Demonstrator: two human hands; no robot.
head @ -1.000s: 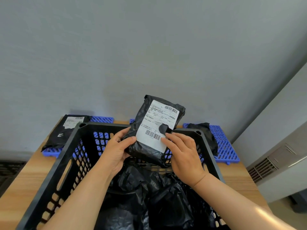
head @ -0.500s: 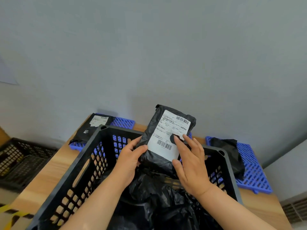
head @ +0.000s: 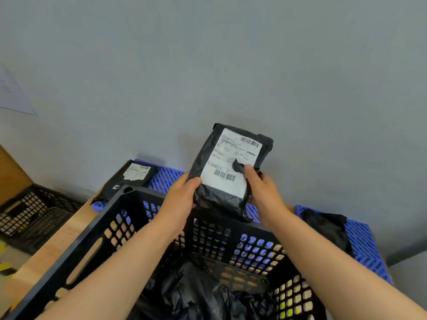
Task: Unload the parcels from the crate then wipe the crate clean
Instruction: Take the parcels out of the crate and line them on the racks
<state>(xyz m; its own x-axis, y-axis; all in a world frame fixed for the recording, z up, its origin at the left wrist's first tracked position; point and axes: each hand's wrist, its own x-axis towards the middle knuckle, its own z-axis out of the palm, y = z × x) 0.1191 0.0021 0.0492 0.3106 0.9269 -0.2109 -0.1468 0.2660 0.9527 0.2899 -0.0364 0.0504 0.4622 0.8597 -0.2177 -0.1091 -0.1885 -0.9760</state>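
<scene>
Down below the fingers, a heap of black parcels [head: 196, 292] is lying in the bottom of the black lattice crate [head: 92, 239], which is sitting on the wooden tabletop [head: 69, 227]. Both forearms are reaching across the crate's open top. Above its far rim the left hand [head: 182, 197] and the right hand [head: 263, 188] are holding one bagged parcel [head: 219, 204] upright between them, clear of the crate. The left thumb is pressing on the bag's front lower-left corner, with the other fingers going behind it where I can't see them. The right thumb is lying on the white label [head: 231, 167] beside a torn flap, and the rest of those fingers are wrapping round the right edge, as far as the blur lets me judge. Beyond the fingers and to their left, another labelled parcel [head: 136, 174] is resting on a blue grid mat [head: 166, 179]. To their right, a crumpled black bag [head: 325, 227] is lying on a second blue mat [head: 360, 239]. Far off to the left, lower than the tabletop, more stacked crates [head: 30, 215] are sitting on the floor. Behind everything a grey wall [head: 208, 65] is rising.
</scene>
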